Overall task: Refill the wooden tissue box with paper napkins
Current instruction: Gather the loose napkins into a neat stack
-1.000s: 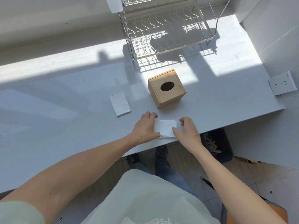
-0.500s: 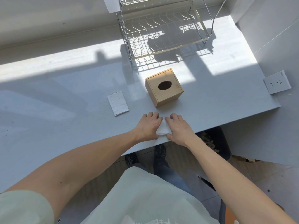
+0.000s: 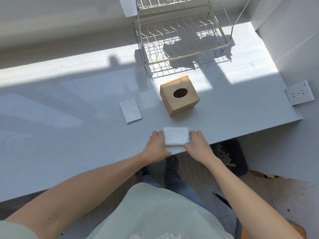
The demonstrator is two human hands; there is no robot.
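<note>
Both hands bracketed the napkin stack (image 3: pixel 176 136) from its sides: the left hand (image 3: pixel 156 146) lay against the left edge and the right hand (image 3: pixel 196 144) against the right edge, fingers curled lightly along the paper, pressing inward rather than pinching or lifting. The stack rested flat on the grey countertop (image 3: pixel 69 135), close to its near edge. The wooden tissue box (image 3: pixel 179 94) stood apart beyond it, lid closed, oval opening facing up. A second folded napkin bundle (image 3: pixel 130 110) lay well to the left of the box. A wire dish rack (image 3: pixel 181 37) stood behind, and a wall socket (image 3: pixel 299 93) sat at the far right.

Probable faults: uneven side pressure could buckle or fan the loose sheets. A drag toward the body could push the stack over the counter edge. Loading through the oval opening would likely crumple the sheets; the lid apparently required removal first.
</note>
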